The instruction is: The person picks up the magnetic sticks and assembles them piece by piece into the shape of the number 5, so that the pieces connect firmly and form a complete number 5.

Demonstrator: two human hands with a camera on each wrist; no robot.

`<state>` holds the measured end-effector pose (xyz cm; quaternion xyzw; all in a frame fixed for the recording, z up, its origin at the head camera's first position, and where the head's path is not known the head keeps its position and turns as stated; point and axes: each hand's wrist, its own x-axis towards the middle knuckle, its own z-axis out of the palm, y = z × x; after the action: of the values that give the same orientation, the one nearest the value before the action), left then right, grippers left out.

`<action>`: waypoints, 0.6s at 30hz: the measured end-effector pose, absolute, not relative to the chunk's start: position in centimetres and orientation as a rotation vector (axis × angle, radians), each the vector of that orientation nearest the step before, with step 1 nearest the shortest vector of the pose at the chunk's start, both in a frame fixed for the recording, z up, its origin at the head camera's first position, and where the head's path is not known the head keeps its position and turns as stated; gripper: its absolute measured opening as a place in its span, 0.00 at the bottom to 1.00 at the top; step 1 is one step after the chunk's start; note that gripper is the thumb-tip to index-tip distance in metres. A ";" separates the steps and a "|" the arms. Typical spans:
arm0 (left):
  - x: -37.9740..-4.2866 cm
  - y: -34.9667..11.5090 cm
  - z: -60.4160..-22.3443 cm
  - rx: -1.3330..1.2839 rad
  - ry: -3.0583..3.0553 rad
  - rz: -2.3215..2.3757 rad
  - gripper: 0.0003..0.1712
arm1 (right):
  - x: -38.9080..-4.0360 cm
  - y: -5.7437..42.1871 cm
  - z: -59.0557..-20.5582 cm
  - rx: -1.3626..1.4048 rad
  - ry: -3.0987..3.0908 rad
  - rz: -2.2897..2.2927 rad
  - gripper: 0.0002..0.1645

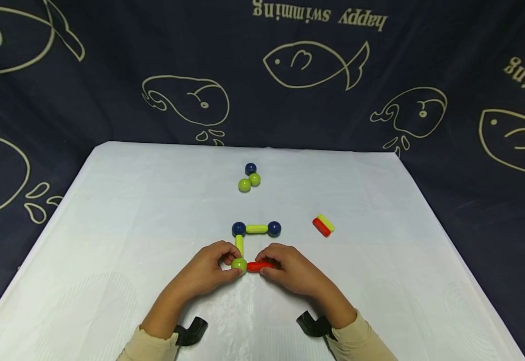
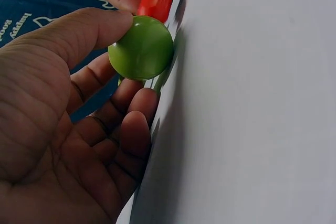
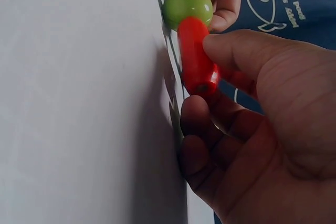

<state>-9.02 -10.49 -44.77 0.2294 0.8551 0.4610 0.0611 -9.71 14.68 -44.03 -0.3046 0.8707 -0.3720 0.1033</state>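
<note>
My left hand (image 1: 211, 265) pinches a green ball (image 2: 140, 49) between thumb and fingers. A red rod (image 3: 196, 59) is pinched in my right hand (image 1: 291, 269), its far end against the green ball and its near end showing a small dark recess. From that ball a yellow-green rod (image 1: 239, 245) runs away from me to a dark blue ball (image 1: 238, 228). Another yellow-green rod (image 1: 256, 229) leads right from there to a second blue ball (image 1: 274, 228). Together the pieces form three sides of a square lying on the white table.
Toward the back of the white table (image 1: 176, 175) sit a loose blue ball (image 1: 250, 168) and two green balls (image 1: 244, 185), clustered together. To the right, a red rod (image 1: 321, 227) lies alongside a yellow-green rod (image 1: 326, 222). A dark cloth (image 1: 244, 45) with fish drawings hangs behind.
</note>
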 end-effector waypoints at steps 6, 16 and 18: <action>-9.0 -10.5 -44.7 0.707 2.583 1.397 0.12 | -9.8 14.7 -44.1 -0.905 2.562 -1.107 0.10; -9.0 -10.5 -44.6 0.704 2.584 1.389 0.12 | -9.8 14.7 -43.9 -0.885 2.564 -1.060 0.13; -9.0 -10.5 -44.7 0.694 2.588 1.388 0.12 | -9.7 14.7 -43.9 -0.885 2.565 -1.057 0.12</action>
<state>-9.00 -10.47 -44.65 0.2296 0.8560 0.4590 0.0621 -9.75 14.69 -43.91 -0.3019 0.8751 -0.3604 0.1144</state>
